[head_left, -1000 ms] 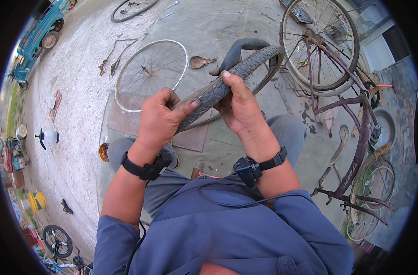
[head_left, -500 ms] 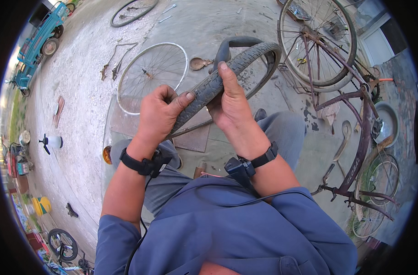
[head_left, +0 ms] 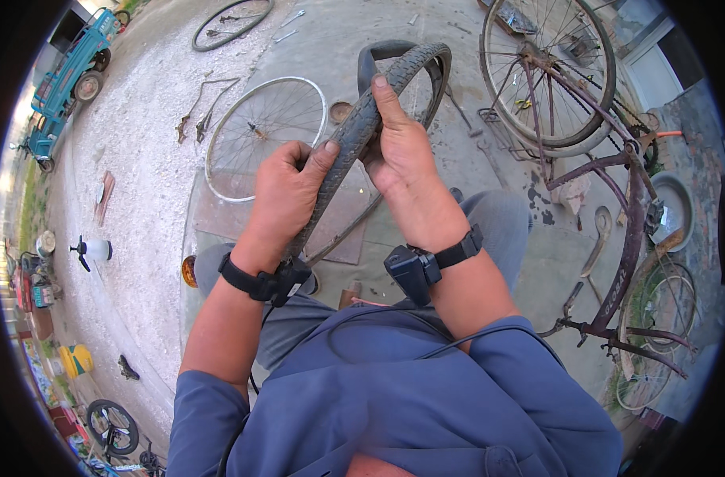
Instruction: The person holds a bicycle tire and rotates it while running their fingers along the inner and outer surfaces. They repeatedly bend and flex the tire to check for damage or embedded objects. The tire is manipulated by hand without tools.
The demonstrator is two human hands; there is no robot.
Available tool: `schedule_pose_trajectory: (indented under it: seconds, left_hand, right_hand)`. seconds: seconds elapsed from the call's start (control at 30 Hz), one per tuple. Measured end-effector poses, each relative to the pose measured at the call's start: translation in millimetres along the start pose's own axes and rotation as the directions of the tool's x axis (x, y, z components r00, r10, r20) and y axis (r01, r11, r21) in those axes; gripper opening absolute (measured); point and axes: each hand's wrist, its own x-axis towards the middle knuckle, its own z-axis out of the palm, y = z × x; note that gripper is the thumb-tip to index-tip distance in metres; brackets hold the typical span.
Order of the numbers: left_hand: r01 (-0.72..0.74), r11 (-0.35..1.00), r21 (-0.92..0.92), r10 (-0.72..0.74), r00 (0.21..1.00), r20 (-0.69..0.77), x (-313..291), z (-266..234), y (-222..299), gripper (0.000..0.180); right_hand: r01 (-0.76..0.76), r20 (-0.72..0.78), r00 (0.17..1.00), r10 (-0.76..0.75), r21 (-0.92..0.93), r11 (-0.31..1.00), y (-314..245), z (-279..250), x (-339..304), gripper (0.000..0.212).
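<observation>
A black bicycle tyre (head_left: 353,129) with a treaded face is held up at a slant in front of me. My left hand (head_left: 288,191) is closed round its nearer stretch, thumb laid on the tread. Higher up, my right hand (head_left: 407,151) grips the same tyre, its thumb pressing on the tread and its fingers hidden behind. A smooth black tube (head_left: 368,65), which looks like an inner tube, loops out beside the tyre's far end. Beyond my left hand, a bare spoked wheel (head_left: 256,131) lies flat on the ground.
At right stands an upturned rusty bicycle frame (head_left: 634,208) with its wheel (head_left: 489,71) and a grey basin (head_left: 670,213). Another tyre (head_left: 197,36) and wrenches (head_left: 289,22) lie far off. A small bowl (head_left: 340,111) sits behind the tyre; a white spray bottle (head_left: 98,250) stands at left.
The tyre has swung left and now stands more steeply, its far end higher in view. Both hands keep hold of it; the right has shifted slightly left and up along with it.
</observation>
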Motion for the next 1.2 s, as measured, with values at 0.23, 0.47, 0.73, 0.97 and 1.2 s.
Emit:
schedule_pose_trajectory:
  seconds: [0.23, 0.47, 0.73, 0.97, 1.2]
  left_hand:
    - [-0.024, 0.990, -0.142, 0.006, 0.991, -0.132, -1.5, 28.1, 4.5, 0.048]
    - [-0.065, 0.973, -0.222, 0.077, 0.996, 0.046, -13.2, 77.2, -20.3, 0.044]
    - [0.007, 0.973, -0.230, 0.048, 0.972, 0.231, -36.1, 117.1, -35.8, 0.042]
    - [0.052, 0.957, -0.285, 0.035, 0.956, 0.292, -45.4, 123.5, -42.2, 0.041]
    - [0.103, 0.935, -0.339, 0.019, 0.941, 0.338, -44.1, 121.4, -47.9, 0.039]
  right_hand:
    - [0.109, 0.038, 0.994, -0.103, -0.343, 0.933, -28.8, 14.4, 5.5, 0.034]
    - [0.075, -0.104, 0.984, -0.147, -0.507, 0.859, -41.6, -12.4, 7.3, 0.030]
    - [0.091, -0.053, 0.975, -0.215, -0.786, 0.611, -47.2, -68.3, -37.5, 0.054]
    - [-0.045, -0.181, 0.967, -0.180, -0.813, 0.580, -43.9, -84.8, -61.2, 0.053]
    - [0.025, -0.119, 0.960, -0.253, -0.865, 0.501, -39.3, -92.0, -60.4, 0.050]
